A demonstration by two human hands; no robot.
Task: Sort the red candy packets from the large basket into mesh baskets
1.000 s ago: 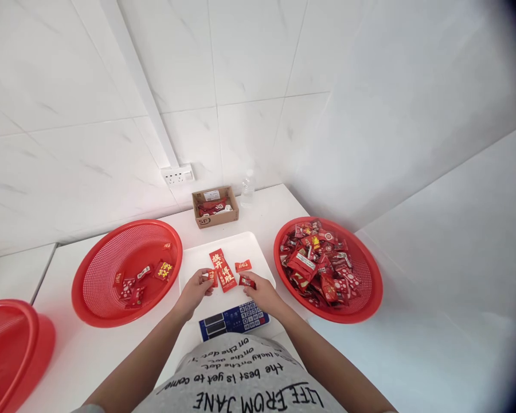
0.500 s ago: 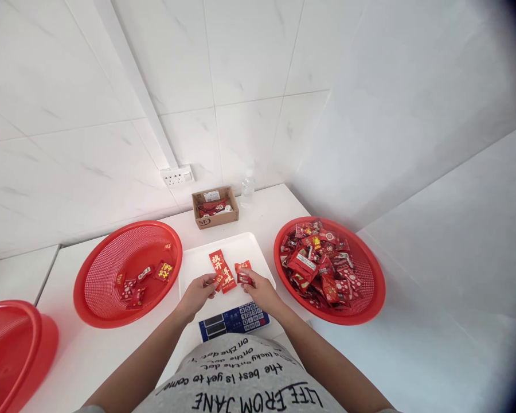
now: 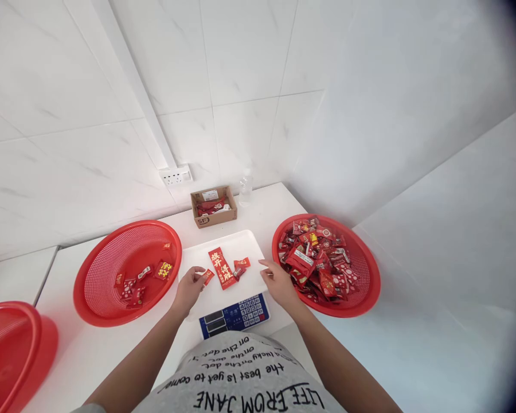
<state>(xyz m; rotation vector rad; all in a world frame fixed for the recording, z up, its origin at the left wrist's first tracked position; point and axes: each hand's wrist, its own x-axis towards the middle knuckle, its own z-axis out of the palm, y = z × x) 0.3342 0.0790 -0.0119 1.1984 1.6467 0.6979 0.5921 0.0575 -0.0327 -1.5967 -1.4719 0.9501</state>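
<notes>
Between the fingertips of my left hand (image 3: 191,287) is a small red candy packet (image 3: 207,277), held over the left part of the white scale tray (image 3: 198,256). My right hand (image 3: 278,282) hovers at the tray's right side, fingers apart and holding nothing. On the tray lies a long red packet (image 3: 222,268) with gold characters. Just right of it rest a small red wrapper (image 3: 242,263) and a dark red candy (image 3: 238,273), touching each other. The scale's blue keypad panel (image 3: 234,315) shows at the front, close to my shirt.
A red basket (image 3: 372,287) heaped with wrapped candies stands at the right. To the left, another red basket (image 3: 83,275) holds several packets; part of a third basket (image 3: 32,344) shows beyond. Behind the tray are a cardboard box (image 3: 217,218) and a clear bottle (image 3: 245,190).
My right hand has let go of the small candy on the tray and moved right, its fingers spreading. My left hand has shifted left with its packet.
</notes>
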